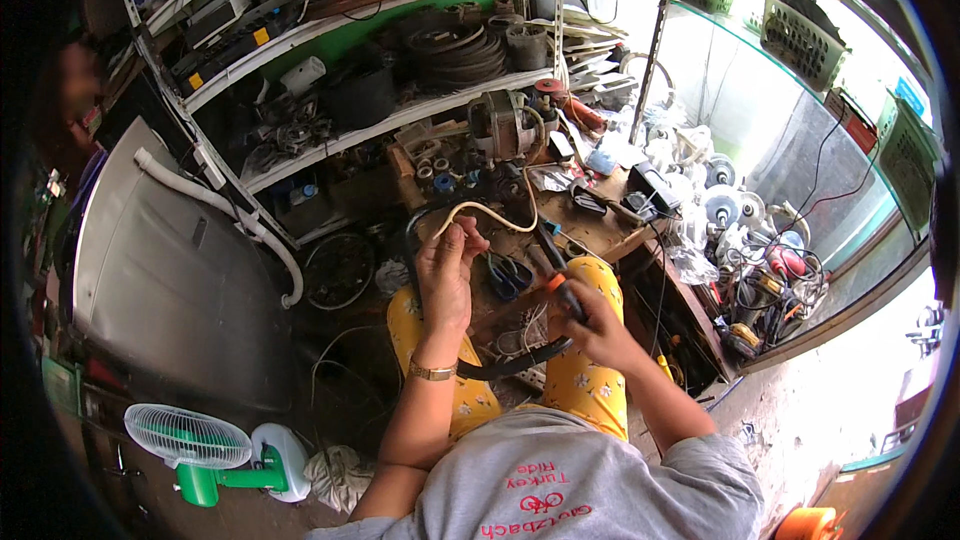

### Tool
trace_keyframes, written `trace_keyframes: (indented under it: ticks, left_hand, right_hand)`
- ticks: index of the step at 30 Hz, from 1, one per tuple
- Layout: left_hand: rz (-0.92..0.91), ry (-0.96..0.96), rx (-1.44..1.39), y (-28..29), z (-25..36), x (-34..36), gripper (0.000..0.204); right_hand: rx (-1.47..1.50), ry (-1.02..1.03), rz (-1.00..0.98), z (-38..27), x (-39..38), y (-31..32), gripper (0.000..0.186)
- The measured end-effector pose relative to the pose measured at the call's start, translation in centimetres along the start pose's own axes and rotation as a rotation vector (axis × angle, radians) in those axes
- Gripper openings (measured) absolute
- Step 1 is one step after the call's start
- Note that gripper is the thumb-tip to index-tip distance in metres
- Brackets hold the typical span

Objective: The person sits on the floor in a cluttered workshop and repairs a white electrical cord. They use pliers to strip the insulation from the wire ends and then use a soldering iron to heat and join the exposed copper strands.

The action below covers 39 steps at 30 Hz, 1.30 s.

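My left hand (450, 275) is raised over my lap, its thumb and fingers pinched on the end of a cream cable (495, 217). The cable loops right and runs up toward a metal motor (500, 127) on the wooden workbench (612, 230). My right hand (597, 318) is wrapped round the handle of a black-and-orange hand tool (557, 283), whose dark far end points up and left; its kind is not clear. Between the hands lie scissors with dark blue handles (508, 278). A thick black hose (510, 365) curves below them, across my lap.
Behind the bench, metal shelves (350, 145) hold coils, tubs and parts. A glass case (745, 120) stands right, beside a heap of bagged parts and wires (720, 205). At left are a grey panel (165, 270) with a white hose (235, 210) and a green-and-white fan (190, 440).
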<state>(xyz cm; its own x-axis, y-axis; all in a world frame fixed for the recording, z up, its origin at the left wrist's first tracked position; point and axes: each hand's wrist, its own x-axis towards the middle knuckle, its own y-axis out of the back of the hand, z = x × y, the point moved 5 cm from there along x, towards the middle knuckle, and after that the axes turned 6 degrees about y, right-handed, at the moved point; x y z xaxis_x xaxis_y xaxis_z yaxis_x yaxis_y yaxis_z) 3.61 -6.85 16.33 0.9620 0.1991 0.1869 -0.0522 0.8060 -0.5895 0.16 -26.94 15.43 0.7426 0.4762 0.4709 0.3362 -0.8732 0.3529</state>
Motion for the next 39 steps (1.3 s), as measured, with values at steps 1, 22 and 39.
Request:
trace_keyframes:
  ticks: [1, 22, 39]
  left_hand:
    - [-0.022, -0.041, 0.031, -0.2, 0.3, 0.0, 0.021]
    - [-0.057, -0.222, 0.986, 0.0, 4.1, -0.8, 0.023]
    - [-0.080, -0.469, 1.602, -0.9, 7.4, -2.0, 0.011]
  right_hand:
    - [-0.116, 0.058, 0.022, -0.4, 0.2, 1.0, 0.042]
    - [-0.266, 0.098, -0.202, -0.7, 3.7, 0.8, 0.040]
    - [-0.553, 0.213, -0.178, -2.2, 5.4, -0.8, 0.036]
